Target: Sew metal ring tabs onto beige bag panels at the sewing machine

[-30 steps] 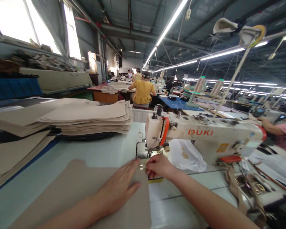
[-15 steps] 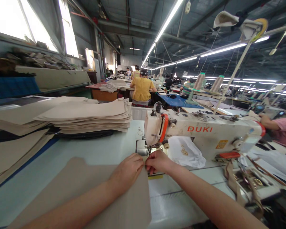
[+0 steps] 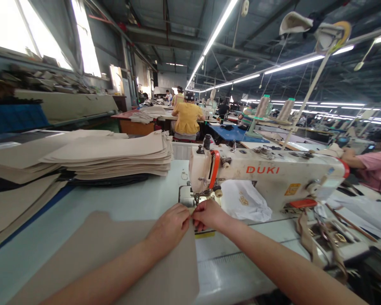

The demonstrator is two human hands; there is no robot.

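A large beige fabric panel [image 3: 114,250] lies on the pale table in front of me and reaches up to the needle area of a white sewing machine [image 3: 263,167]. My left hand [image 3: 171,222] rests on the panel, its fingers curled closed over the top corner. Right beside it, almost touching, my right hand [image 3: 209,215] pinches the panel's edge just in front of the presser foot [image 3: 197,199]. The fingertips of both hands cover the bit of fabric between them.
Stacked beige panels [image 3: 123,154] lie at the left. A white plastic bag [image 3: 246,201] sits under the machine arm. On the right are a tray [image 3: 336,243] with metal rings and straps [image 3: 305,237]. A person in yellow [image 3: 187,116] sits ahead; another in pink [image 3: 377,167] is at right.
The whole view has shifted slightly, so everything appears a little further left. Both hands keep their hold at the panel's edge, with hardly any movement relative to the machine.
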